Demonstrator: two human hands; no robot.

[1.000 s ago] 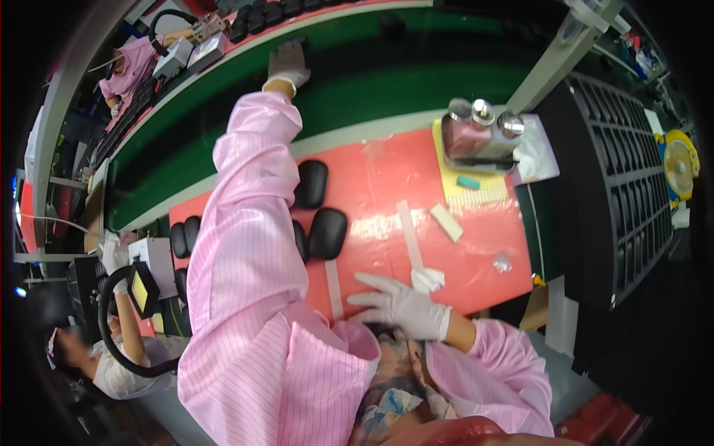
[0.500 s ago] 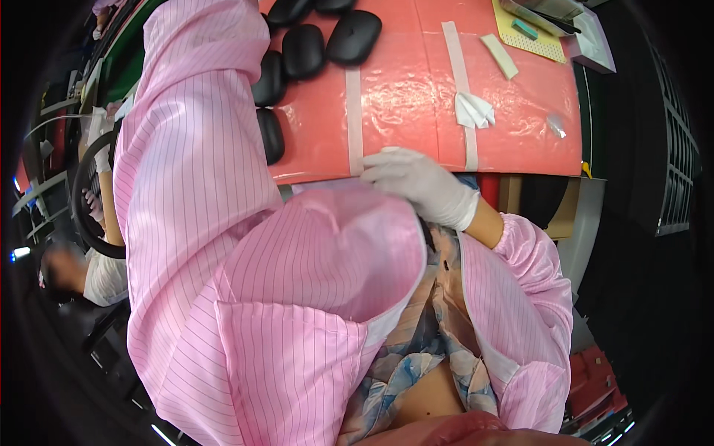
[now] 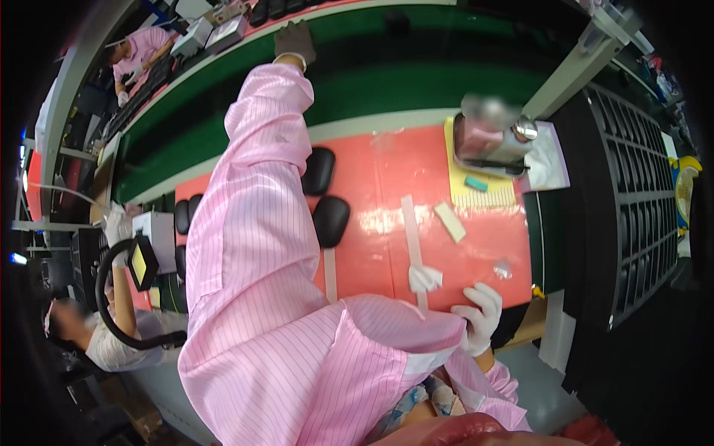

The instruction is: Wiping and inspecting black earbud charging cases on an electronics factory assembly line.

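My left hand (image 3: 295, 42), in a greyish glove, is stretched far forward across the green conveyor belt (image 3: 416, 82) to its far edge. Its fingers look extended and apart, and I see nothing in them. My right hand (image 3: 480, 316), white-gloved, is at the front edge of the red mat (image 3: 368, 178), beside my pink sleeve. Loosely bent and apart, its fingers hold nothing visible. Smooth black rounded pieces (image 3: 331, 221) lie on the mat beside my left arm, which covers part of the mat. A crumpled white cloth (image 3: 425, 279) is near my right hand.
A cream strip (image 3: 450, 221), a teal block (image 3: 476, 183) and a container with bottles (image 3: 491, 141) occupy the mat's right side. Farther right stands a black rack (image 3: 639, 201). Co-workers are at the left, near a black-framed lamp (image 3: 141, 260). A metal post (image 3: 576, 70) rises behind.
The view has tilted forward, showing the belt. My left hand, previously out of view, now shows at the belt's far edge. My right hand is farther right along the mat's front edge.
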